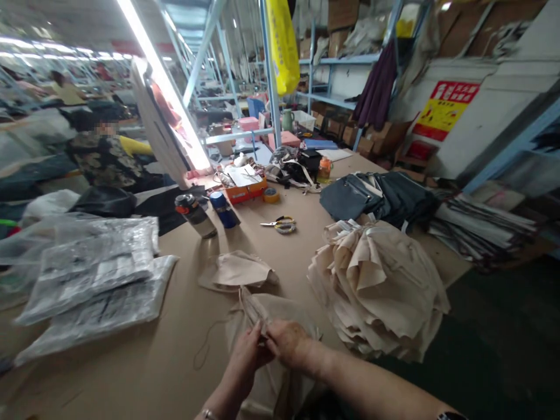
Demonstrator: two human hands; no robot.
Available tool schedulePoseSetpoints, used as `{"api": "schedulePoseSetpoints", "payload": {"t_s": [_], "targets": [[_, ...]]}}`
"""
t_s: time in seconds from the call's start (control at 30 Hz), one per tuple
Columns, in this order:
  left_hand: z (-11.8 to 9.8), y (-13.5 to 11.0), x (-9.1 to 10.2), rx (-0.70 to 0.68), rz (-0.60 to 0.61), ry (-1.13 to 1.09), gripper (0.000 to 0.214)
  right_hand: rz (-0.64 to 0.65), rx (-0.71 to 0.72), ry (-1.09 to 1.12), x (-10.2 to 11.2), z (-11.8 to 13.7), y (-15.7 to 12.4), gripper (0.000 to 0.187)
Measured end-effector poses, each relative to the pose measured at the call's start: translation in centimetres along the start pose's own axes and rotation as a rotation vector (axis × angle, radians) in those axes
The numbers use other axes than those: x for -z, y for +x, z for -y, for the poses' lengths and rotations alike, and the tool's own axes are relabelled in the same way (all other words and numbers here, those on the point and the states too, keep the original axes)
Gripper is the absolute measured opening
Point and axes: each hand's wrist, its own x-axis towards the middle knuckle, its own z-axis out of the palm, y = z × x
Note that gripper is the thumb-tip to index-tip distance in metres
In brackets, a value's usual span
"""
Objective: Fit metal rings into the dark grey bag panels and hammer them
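Observation:
My left hand (248, 353) and my right hand (286, 341) meet at the near side of the table. Both have their fingers closed on a piece of beige fabric (280, 306), which hangs down toward me below the hands. A loose thread (205, 344) curls out to the left of it. Just beyond lies another beige fabric piece (240, 269), flat on the table. To the right rises a large stack of folded beige fabric pieces (394, 280). Scissors with yellow and black handles (284, 224) rest farther back.
Plastic-wrapped packs (100, 291) cover the left of the table (144, 356). Two bottles, one dark (195, 214) and one blue (224, 210), stand near an orange box (247, 189) and a tape roll (271, 196). Dark fabric (376, 195) lies back right. A person (105, 154) sits at left.

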Motion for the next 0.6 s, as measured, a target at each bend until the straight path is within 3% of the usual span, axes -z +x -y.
{"api": "schedulePoseSetpoints", "payload": {"t_s": [0.1,0.23,0.37,0.43,0.6], "targets": [[0.4,-0.4,0.8,0.03,-0.043,-0.073,0.023,-0.029,0.01,0.053,0.5,0.1,-0.6,0.02],[0.3,-1.9,0.1,0.038,-0.052,-0.254,0.024,-0.051,-0.02,0.178,0.9,0.2,-0.9,0.014],[-1.4,-4.5,-0.1,-0.071,0.043,-0.34,0.032,-0.013,-0.028,0.774,2.7,0.2,-2.0,0.026],[-2.4,-6.4,0.0,-0.105,0.153,-0.409,0.032,-0.017,-0.002,0.998,4.1,-0.8,-2.3,0.033],[-4.3,-12.7,-0.7,-0.069,0.604,-0.506,0.041,-0.125,-0.114,0.738,7.0,-4.1,-1.3,0.031]]}}
